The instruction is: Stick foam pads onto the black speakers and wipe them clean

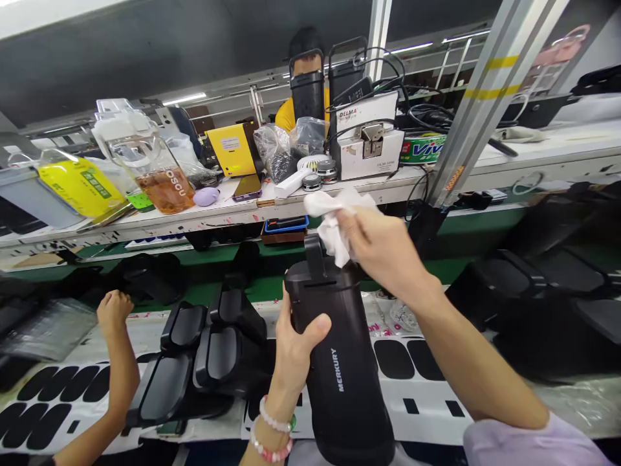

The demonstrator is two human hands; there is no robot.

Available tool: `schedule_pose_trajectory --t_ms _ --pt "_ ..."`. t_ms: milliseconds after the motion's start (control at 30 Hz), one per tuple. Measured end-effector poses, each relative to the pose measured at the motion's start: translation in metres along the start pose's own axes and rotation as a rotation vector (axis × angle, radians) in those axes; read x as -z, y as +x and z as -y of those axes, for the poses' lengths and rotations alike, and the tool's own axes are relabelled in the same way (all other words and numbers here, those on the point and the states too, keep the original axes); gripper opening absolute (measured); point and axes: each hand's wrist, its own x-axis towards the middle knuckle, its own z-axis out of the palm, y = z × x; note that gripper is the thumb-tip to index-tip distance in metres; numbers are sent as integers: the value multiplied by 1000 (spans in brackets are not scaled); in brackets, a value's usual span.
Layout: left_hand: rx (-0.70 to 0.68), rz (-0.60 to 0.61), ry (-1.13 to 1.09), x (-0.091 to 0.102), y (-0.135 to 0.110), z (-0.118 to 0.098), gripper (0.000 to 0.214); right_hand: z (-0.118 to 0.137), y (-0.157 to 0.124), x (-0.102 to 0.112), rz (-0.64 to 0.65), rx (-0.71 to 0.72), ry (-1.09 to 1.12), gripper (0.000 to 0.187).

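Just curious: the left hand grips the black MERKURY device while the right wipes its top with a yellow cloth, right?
The cloth is white, not yellow; the head view shows it. The left hand grips the black MERKURY device; the right hand wipes its top.

The black canister [344, 362] runs off the near edge, so its base is out of view. The right hand [383, 252] buries its fingertips in the white cloth [334, 220]. At near left a co-worker's arm [119, 375] is cut by the edge. A person [287, 115] at the far side is mostly hidden behind clutter on the shelf [194, 220].
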Motion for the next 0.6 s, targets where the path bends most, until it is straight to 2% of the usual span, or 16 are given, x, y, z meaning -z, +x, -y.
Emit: schedule_pose_trajectory --t_ms 67,133,233,267,333,400,433,467,533,600 --pt "-35 -19 26 1 0 -5 83 -8 5 10 -143 -153 22 39" --pt "-64 -36 54 3 1 -11 91 -10 -1 18 -248 -241 49 44" --pt "-71 -69 60 4 1 -16 92 -2 -16 19 -368 -236 86 39" --pt "-67 -73 58 4 2 -17 93 3 -21 15 -355 -164 95 33" --pt "-87 -77 60 2 2 -17 96 12 -29 5 -221 78 99 20" --pt "-124 -82 75 2 3 -16 95 18 -39 -5 -28 322 70 29" --pt "-132 -90 88 3 4 -15 94 19 -45 -8 33 392 49 35" --pt "-129 -104 107 3 4 -14 95 18 -52 -9 70 420 37 39" --pt "-90 -120 170 5 4 -11 101 12 -70 -6 96 376 69 40" --pt "-46 -108 235 6 2 -9 106 3 -88 2 60 175 175 32"
